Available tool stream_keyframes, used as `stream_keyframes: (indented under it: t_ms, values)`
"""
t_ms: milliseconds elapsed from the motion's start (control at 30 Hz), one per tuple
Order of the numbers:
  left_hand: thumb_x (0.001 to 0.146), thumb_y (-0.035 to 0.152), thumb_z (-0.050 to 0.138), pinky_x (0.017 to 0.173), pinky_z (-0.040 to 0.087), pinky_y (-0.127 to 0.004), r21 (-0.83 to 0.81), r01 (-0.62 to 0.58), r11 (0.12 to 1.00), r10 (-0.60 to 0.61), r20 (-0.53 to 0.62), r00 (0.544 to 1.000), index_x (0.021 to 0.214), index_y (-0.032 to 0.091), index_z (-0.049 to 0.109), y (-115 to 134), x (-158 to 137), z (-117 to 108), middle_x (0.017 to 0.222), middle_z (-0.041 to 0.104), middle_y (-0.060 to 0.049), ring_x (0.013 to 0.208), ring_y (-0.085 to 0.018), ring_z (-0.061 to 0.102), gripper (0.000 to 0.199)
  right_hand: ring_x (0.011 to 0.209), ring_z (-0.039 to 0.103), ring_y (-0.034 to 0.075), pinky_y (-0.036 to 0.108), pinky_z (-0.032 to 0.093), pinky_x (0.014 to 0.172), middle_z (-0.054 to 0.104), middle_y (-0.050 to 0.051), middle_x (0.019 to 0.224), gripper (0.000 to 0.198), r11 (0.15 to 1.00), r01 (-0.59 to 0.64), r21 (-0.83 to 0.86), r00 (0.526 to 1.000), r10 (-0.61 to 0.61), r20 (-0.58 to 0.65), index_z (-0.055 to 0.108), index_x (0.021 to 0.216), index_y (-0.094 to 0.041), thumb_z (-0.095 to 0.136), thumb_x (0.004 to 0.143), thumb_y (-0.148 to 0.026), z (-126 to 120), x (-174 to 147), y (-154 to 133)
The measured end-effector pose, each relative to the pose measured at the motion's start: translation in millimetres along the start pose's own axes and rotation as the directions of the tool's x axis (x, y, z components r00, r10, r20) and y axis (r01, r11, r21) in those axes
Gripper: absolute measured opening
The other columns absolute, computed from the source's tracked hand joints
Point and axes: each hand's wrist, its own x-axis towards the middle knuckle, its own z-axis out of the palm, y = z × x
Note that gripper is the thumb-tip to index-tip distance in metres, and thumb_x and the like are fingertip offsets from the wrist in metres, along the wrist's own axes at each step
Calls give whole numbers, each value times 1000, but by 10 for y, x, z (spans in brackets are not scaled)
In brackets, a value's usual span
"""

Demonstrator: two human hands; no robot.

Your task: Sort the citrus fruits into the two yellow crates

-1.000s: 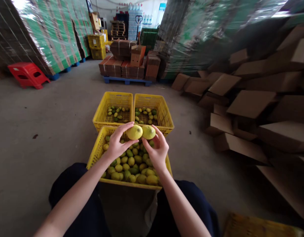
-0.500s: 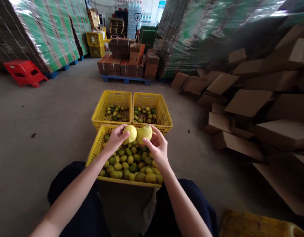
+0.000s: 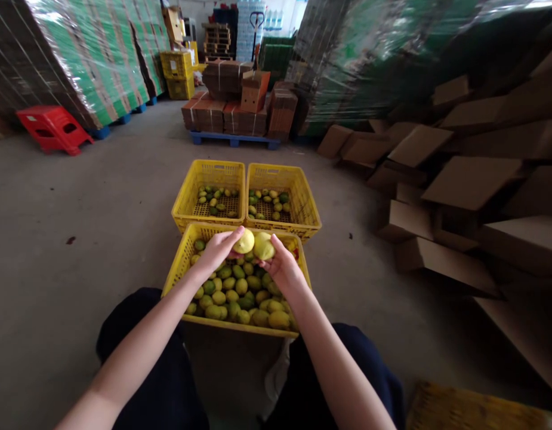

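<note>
My left hand [image 3: 219, 249] is closed round a yellow lemon [image 3: 244, 242], thumb on top. Beside it, my right hand [image 3: 282, 260] grips a second, greenish-yellow lemon [image 3: 264, 246] between thumb and fingers. Both lemons are held close together over the far part of a yellow plastic crate [image 3: 177, 267] between my knees. Many green and yellow lemons [image 3: 240, 287] fill that crate. Behind it stand two more yellow crates side by side, the left one [image 3: 181, 194] and the right one [image 3: 308, 200], each with a thin scatter of lemons on its slotted floor.
Flattened and open cardboard boxes [image 3: 472, 182] lie heaped on the right. A blue pallet [image 3: 234, 140] with bundled cartons stands ahead. At the left is a red stool [image 3: 54, 130] near wrapped stacks [image 3: 110, 60]. Another yellow crate [image 3: 477, 409] sits at bottom right.
Both lemons have been turned in my fingers, and my left thumb has shifted to the top of its lemon. The view has swung slightly left, so the scene sits further right.
</note>
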Motion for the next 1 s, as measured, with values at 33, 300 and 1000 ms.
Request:
stream_keyframes:
  t_ms: [33,300,1000]
  values:
    - [79,44,69,62,53,-24,-82,7,997,-5,25,1000,80,12,70,13,-1,4,72,71,-7,64,-16,66,32,56,65,12,21,53,50,73,1,72,22,997,43,60,999,-44,17,70,82,-19,75,69,-36,7,-4,-14]
    - [83,20,53,78,55,-30,-580,146,801,-12,229,973,108,10,66,151,-77,62,95,72,-12,85,-19,69,29,81,66,21,33,56,64,73,7,88,19,952,106,288,981,-148,128,65,87,-19,57,74,-32,83,-92,-157]
    - [92,38,52,48,53,-21,-648,150,747,-285,-109,952,77,12,61,-1,20,196,61,63,-3,54,-13,63,31,45,57,15,24,41,38,63,-2,56,36,990,19,140,1000,-16,-24,60,75,-20,68,71,-55,139,-12,130]
